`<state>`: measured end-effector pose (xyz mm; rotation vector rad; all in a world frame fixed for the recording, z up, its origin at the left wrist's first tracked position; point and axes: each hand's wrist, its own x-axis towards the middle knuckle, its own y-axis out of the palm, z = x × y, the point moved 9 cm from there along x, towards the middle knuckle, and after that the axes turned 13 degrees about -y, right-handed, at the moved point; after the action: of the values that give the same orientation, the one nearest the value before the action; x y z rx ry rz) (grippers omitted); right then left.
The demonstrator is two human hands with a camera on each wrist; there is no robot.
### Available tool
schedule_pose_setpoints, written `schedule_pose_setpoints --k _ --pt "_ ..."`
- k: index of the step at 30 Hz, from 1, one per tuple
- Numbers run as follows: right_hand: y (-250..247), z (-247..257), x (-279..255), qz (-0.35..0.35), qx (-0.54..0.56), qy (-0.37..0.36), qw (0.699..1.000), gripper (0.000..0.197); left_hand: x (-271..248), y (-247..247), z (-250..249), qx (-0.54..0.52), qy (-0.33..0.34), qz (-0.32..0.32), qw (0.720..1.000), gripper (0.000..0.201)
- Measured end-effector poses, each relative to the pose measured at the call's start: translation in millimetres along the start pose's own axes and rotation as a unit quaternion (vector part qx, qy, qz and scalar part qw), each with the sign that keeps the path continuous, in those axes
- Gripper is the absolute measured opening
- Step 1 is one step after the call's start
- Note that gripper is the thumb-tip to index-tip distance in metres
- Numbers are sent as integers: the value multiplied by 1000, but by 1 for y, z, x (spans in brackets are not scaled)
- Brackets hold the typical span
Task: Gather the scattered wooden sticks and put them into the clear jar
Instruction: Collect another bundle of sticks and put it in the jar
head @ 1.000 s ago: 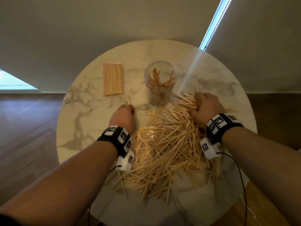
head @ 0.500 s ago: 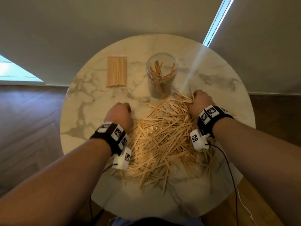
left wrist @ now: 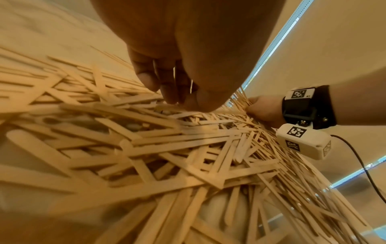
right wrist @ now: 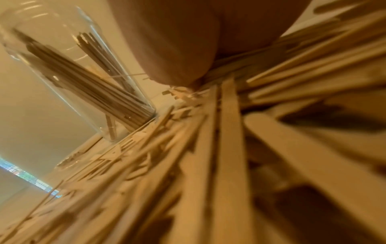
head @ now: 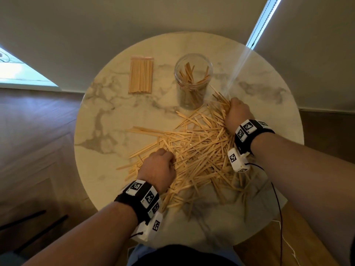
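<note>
A loose heap of wooden sticks (head: 194, 150) covers the middle of the round marble surface (head: 107, 131). The clear jar (head: 193, 81) stands upright at twelve o'clock of the heap, a few sticks inside. The right hand (head: 237, 114), at two o'clock, grips a bunch of sticks. The left hand (head: 158, 167), at eight o'clock, has fingers curled, apparently pinching sticks. A neat bundle (head: 141, 75) lies at ten o'clock.
</note>
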<state>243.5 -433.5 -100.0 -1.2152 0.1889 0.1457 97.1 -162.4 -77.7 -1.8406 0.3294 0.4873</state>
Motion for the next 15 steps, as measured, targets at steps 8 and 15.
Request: schedule_pose_setpoints --k 8,15 --pt "-39 -4 2 -103 93 -46 989 23 -7 -2 -6 16 5 -20 1000 27" --pt "-91 13 4 -207 210 -104 950 24 -9 -31 -18 -67 21 -64 995 21"
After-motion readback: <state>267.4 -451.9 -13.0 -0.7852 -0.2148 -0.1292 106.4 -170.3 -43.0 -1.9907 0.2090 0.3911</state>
